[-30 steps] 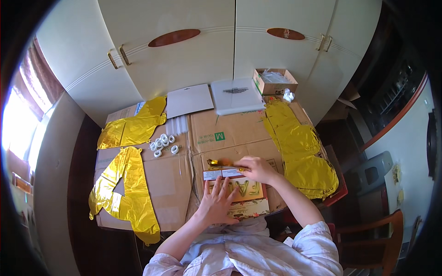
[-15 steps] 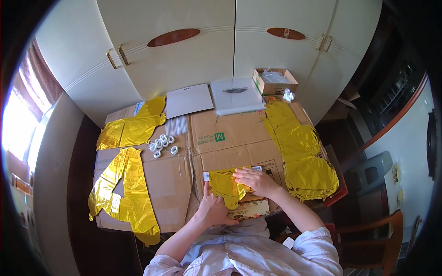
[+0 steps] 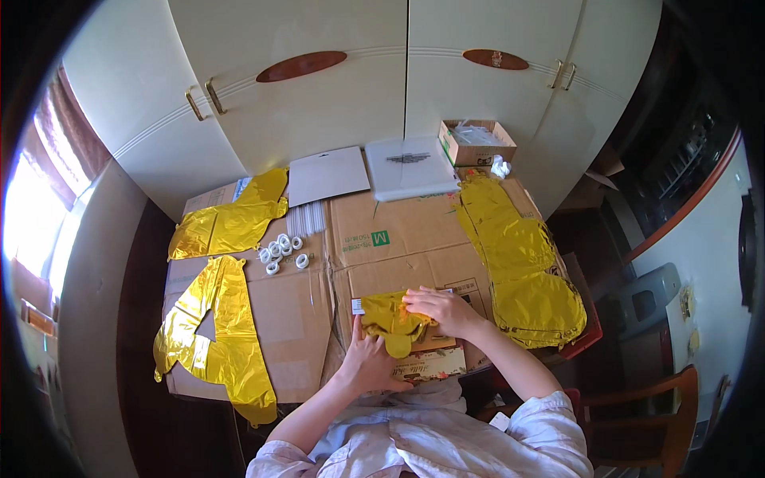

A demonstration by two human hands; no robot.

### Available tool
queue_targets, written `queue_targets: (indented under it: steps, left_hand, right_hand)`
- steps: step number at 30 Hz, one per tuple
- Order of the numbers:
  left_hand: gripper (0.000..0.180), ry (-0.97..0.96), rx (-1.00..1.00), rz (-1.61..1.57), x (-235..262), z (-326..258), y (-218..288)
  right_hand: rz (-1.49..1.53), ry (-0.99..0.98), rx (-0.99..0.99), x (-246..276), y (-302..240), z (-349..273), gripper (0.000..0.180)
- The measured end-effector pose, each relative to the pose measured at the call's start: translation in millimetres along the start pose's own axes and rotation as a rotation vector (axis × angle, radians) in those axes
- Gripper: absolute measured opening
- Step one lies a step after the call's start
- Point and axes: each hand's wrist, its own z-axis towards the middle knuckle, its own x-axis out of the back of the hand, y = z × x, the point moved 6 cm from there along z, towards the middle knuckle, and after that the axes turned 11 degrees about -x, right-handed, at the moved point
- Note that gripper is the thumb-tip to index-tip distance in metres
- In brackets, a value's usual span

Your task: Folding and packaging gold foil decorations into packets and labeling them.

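Note:
A small piece of gold foil balloon [image 3: 382,304], folded and wrinkled, lies on a flat printed box [image 3: 430,362] at the table's near edge. A rounded tab of the foil hangs over the box's middle. My right hand [image 3: 442,312] rests on the foil's right part, palm down with its fingers stretched over it. At the box's left side is my left hand [image 3: 366,362]. Its index finger points up beside the foil's left edge, and its thumb stretches along the near edge of the box. Both hands are open, and the right palm hides part of the foil.
Flat gold foil balloons lie at the far left [image 3: 231,215], near left [image 3: 215,334] and right [image 3: 522,263] of the cardboard-covered table [image 3: 398,263]. White ribbon rolls [image 3: 279,248], a grey board [image 3: 328,175], a clear plastic packet [image 3: 410,167] and an open carton [image 3: 478,143] stand farther back.
The foil under my right hand has become more crumpled, and a dark crease shows above its tab. The right hand has barely shifted; the left stays in place.

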Motion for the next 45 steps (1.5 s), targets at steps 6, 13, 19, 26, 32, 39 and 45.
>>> queue_targets:
  steps: [6, 13, 19, 26, 32, 39, 45]
  left_hand:
    - [0.107, 0.029, 0.017, 0.028, 14, 4, 5]
    - [0.108, 0.028, 0.008, 0.028, 17, 6, 5]
    - [0.107, 0.006, -0.004, 0.036, 21, 5, 3]
    - [0.106, 0.009, 0.000, 0.026, 21, 1, 6]
    - [0.106, 0.021, -0.002, 0.030, 19, 1, 6]
    - [0.105, 0.034, -0.011, 0.038, 20, 1, 4]
    - [0.094, -0.029, -0.029, -0.020, 9, 0, 0]
  right_hand:
    - [0.250, 0.002, -0.406, 9, 39, 29, 0.024]
    - [0.328, -0.070, -0.601, 8, 73, 46, 0.032]
    - [0.321, -0.070, -0.591, 1, 79, 47, 0.032]
    - [0.354, -0.045, -0.591, 8, 67, 49, 0.033]
    - [0.292, -0.086, -0.583, 10, 62, 46, 0.035]
    - [0.421, -0.068, -0.328, 18, 33, 32, 0.024]
    - [0.099, 0.021, -0.099, 8, 4, -4, 0.031]
